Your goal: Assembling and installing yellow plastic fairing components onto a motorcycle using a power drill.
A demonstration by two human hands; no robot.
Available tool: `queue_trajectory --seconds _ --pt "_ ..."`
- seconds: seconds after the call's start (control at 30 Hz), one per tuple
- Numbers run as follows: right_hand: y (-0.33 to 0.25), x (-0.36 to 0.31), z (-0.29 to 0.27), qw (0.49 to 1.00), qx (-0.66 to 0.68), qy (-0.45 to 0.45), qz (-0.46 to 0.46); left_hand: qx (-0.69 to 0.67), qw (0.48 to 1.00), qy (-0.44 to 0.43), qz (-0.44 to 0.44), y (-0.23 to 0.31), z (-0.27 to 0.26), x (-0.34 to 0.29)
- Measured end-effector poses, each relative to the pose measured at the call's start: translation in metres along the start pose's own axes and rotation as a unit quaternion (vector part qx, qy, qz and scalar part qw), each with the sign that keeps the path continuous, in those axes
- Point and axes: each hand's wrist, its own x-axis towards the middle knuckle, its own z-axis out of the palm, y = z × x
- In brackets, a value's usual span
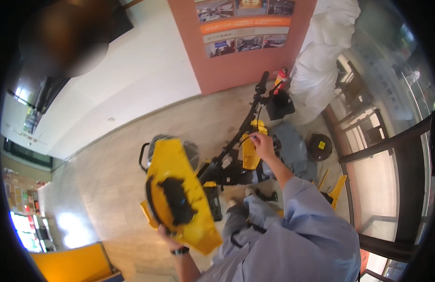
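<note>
My left hand point(167, 238) grips the lower edge of a large yellow body panel point(202, 207), raised at a tilt on the left. A ragged black patch point(180, 199) covers the panel's middle. Ahead of me stands a partly stripped scooter with a black handlebar point(248, 120) and dark inner parts point(229, 171) exposed. Over its yellow front cover point(249, 152), my right hand point(263, 146) has its fingertips pinched on what looks like a thin black cable point(244, 139). The cable's far end is lost among the dark parts.
Behind the handlebar are a black bin point(280, 105) and a red fire extinguisher point(281, 77). A dark helmet point(319, 147) lies right of the scooter, near yellow pieces point(337, 191) by the glass wall. White plastic sheeting point(318, 70) hangs at the far right.
</note>
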Motion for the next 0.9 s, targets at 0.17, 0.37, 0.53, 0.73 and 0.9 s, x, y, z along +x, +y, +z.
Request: queue_trajectory --seconds 0.17,0.37,0.53,0.73,0.9 --pt "-0.006 0.006 0.001 0.998 0.025 -0.04 0.044 0.007 0.982 -0.156 -0.104 0.0 0.056 0.019" --pt "-0.001 0.014 -0.003 0.997 0.02 -0.063 0.041 0.063 0.972 -0.204 -0.101 -0.017 0.13 0.045" --pt "0.002 0.019 -0.006 0.994 0.078 -0.069 0.029 0.182 0.97 -0.154 -0.054 -0.033 0.184 0.058" --pt "0.0 0.028 -0.013 0.982 0.158 -0.104 0.025 0.226 0.962 -0.151 0.019 -0.057 0.233 0.064" --pt "-0.003 0.036 -0.017 0.961 0.211 -0.167 0.057 0.256 0.959 -0.118 0.019 -0.083 0.266 0.073"
